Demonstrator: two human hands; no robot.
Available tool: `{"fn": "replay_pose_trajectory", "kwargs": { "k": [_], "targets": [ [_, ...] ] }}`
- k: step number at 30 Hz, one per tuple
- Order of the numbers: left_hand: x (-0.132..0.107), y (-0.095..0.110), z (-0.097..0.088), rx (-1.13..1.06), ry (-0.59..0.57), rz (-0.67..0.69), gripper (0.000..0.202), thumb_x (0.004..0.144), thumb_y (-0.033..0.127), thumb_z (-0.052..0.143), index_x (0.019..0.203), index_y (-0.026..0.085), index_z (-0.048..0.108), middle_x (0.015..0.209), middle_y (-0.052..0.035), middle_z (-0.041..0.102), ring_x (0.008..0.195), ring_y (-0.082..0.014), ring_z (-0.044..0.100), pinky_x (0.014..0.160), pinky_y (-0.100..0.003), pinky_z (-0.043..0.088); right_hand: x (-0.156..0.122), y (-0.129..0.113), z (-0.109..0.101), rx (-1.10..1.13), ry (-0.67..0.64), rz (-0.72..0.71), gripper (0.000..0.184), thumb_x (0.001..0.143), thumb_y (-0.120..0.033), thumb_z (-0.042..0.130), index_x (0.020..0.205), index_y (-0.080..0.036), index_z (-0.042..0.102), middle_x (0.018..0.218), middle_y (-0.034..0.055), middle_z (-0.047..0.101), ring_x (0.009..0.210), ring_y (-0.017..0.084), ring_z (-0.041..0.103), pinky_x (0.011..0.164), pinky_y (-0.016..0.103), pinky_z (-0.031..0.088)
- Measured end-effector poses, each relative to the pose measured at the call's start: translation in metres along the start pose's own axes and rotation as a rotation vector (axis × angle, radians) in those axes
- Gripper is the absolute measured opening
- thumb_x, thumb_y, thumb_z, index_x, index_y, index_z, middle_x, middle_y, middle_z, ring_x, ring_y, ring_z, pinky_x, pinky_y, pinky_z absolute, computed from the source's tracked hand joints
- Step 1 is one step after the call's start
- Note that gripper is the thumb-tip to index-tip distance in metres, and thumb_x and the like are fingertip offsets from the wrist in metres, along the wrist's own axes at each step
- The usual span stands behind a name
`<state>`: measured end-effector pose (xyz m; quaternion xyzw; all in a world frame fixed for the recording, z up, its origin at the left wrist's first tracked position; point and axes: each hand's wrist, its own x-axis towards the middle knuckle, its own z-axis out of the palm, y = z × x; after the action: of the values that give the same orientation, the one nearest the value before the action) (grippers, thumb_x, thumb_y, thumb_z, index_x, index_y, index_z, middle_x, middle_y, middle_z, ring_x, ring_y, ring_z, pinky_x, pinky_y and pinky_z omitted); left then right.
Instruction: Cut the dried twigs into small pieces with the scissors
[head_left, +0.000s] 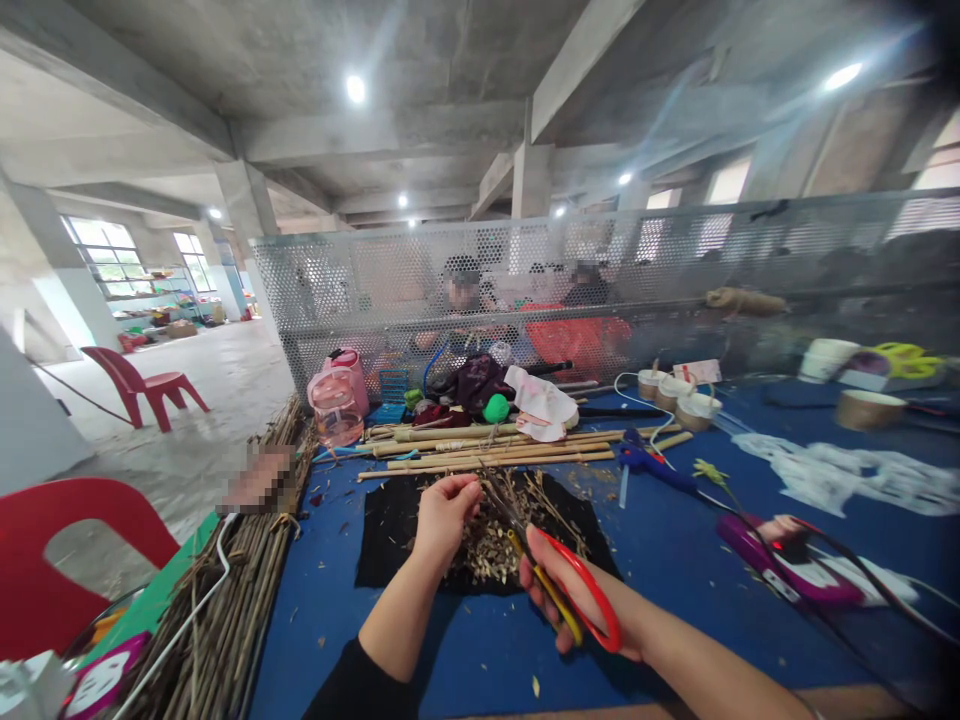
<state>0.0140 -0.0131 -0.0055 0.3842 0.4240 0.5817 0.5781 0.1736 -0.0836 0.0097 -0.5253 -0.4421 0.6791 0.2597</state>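
My left hand [442, 518] is pinched closed above the black cloth [384, 530]. Whatever its fingertips hold, if anything, is too small to make out. My right hand [555, 580] grips scissors [609, 612] with a red handle loop and a yellow handle part. Their dark blades point up and left, close beside my left fingertips. Under both hands, a pile of dry leaf and stem bits [491, 555] lies on the cloth. Thin dry twigs [544, 500] spread over the cloth's far side.
Bamboo sticks [502, 458] lie beyond the cloth on the blue table [315, 640]. A long bundle of stalks [247, 600] lines the left edge. A glue gun [652, 462], a purple power strip [795, 570] and plastic wrap [847, 470] are at right. A perforated metal screen [360, 290] stands behind.
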Motion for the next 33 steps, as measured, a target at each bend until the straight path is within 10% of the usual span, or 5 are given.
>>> {"fn": "replay_pose_trajectory", "kwargs": {
  "k": [12, 33],
  "targets": [
    [0.003, -0.005, -0.002, 0.078, -0.044, 0.139, 0.030, 0.055, 0.029, 0.076, 0.069, 0.015, 0.053, 0.054, 0.0037, 0.055, 0.048, -0.0062, 0.048, 0.049, -0.017, 0.037, 0.004, -0.001, 0.008, 0.001, 0.079, 0.006, 0.052, 0.079, -0.068, 0.032, 0.061, -0.019, 0.037, 0.040, -0.0098, 0.030, 0.026, 0.002, 0.020, 0.024, 0.010, 0.015],
    [0.002, -0.004, -0.002, 0.131, -0.003, 0.158, 0.031, 0.062, 0.033, 0.069, 0.073, 0.019, 0.043, 0.054, 0.0057, 0.053, 0.048, -0.0085, 0.051, 0.048, -0.018, 0.036, 0.010, 0.013, 0.000, 0.005, 0.039, 0.054, 0.053, 0.076, -0.072, 0.035, 0.066, -0.020, 0.040, 0.047, -0.0083, 0.034, 0.033, 0.003, 0.027, 0.029, 0.013, 0.024]
  ]
}}
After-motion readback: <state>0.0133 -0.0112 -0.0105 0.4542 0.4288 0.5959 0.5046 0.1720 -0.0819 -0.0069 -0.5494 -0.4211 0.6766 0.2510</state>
